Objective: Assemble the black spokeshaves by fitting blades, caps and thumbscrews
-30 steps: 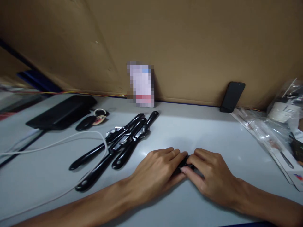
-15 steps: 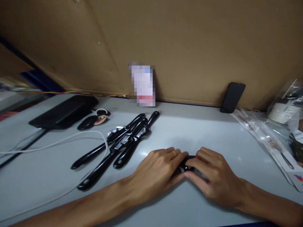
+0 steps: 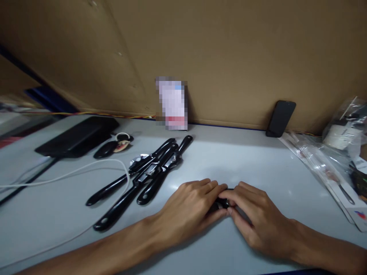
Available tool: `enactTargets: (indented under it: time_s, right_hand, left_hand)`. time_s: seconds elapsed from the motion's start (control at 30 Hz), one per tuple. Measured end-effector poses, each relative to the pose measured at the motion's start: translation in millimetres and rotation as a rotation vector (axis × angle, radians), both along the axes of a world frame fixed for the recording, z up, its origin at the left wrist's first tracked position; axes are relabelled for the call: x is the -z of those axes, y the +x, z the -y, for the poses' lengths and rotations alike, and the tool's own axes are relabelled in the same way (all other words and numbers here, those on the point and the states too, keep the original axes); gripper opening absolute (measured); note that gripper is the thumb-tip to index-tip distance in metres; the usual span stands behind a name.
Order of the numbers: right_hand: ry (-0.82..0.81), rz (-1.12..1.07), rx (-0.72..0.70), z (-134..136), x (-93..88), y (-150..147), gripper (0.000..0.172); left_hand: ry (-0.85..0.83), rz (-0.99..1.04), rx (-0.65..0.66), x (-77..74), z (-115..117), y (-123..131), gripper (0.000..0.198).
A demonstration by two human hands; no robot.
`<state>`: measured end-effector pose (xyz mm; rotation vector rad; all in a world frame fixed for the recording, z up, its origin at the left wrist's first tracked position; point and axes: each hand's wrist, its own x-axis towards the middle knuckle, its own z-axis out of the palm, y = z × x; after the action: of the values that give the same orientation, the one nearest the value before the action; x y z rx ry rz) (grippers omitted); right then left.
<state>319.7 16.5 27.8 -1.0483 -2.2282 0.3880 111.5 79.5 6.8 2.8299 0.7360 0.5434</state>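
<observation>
Both my hands are closed around a black spokeshave (image 3: 224, 202) low over the table; only a small dark, shiny part of it shows between them. My left hand (image 3: 193, 202) covers its left side, knuckles up. The thumb and forefinger of my right hand (image 3: 256, 217) pinch near its middle, and my right palm hides the rest. To the left of my hands, several more black spokeshaves (image 3: 147, 172) with metal blades at their centres lie crossed over one another.
A phone (image 3: 281, 118) and a blurred-out card (image 3: 173, 105) lean on the cardboard wall (image 3: 229, 57). Packaged brushes (image 3: 323, 172) and plastic bags (image 3: 344, 133) lie at right. On the left are a black case (image 3: 77, 135), keys (image 3: 120, 143) and a white cable (image 3: 86, 166).
My right thumb and fingertips have shifted slightly along the spokeshave, closer to my left hand. My left hand stays nearly still, and the pile of spokeshaves is unchanged.
</observation>
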Motion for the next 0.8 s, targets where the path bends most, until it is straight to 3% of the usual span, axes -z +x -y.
enactTargets:
  time_s: [0.17,0.4,0.6,0.8]
  right_hand:
    - [-0.107,0.019,0.172,4,2.9,2,0.015]
    - [-0.012,-0.07,0.034,-6,8.5,5,0.037]
    - [0.01,-0.097,0.111,-3,4.2,0,0.013]
    - [0.131,-0.071,-0.022,-4,5.7,1,0.032]
  left_hand:
    - [-0.001,-0.02,-0.002,0.9,0,-1,0.03]
    - [0.009,-0.058,0.0,0.6,0,0,0.026]
    - [0.028,-0.002,0.002,0.6,1,-1,0.025]
    - [0.009,-0.024,0.001,1.1,0,-1,0.025]
